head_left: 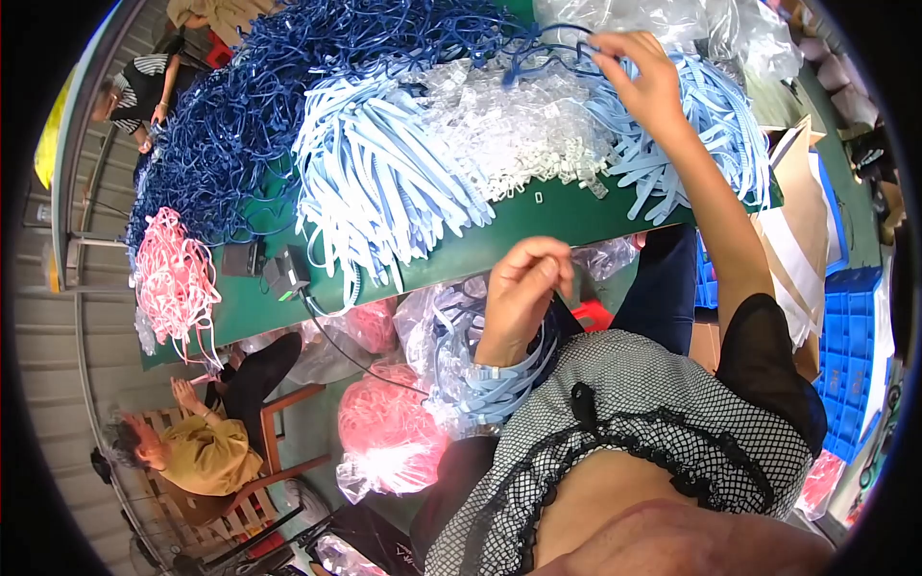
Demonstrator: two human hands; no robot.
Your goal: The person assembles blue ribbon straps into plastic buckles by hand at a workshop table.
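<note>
L hand (528,296) is in front of the table edge, approx. waist level: fingers curled in, thumb drawn up against them; can't tell if anything's inside. R hand (643,84) is stretched out over the far side of the table, thumb + index tips right at a dk blue strap (582,48); can't tell if they're clamped on it or just touching.

Green table (523,226) has: dk blue strap pile (206,125) at far L, running along the back; lt blue strap bunch (370,158) L of ctr; clear bags (490,101) mid, w/ small white clips (557,161) at their near edge; 2nd lt blue bunch (725,125) on R, below R forearm; pink straps (173,269) at L end.

Under table edge: bag of pink straps (389,427), lt blue bundle (485,370) next to L wrist. Blue crates (850,355) far R. Seated co-worker (206,456) lower L.
</note>
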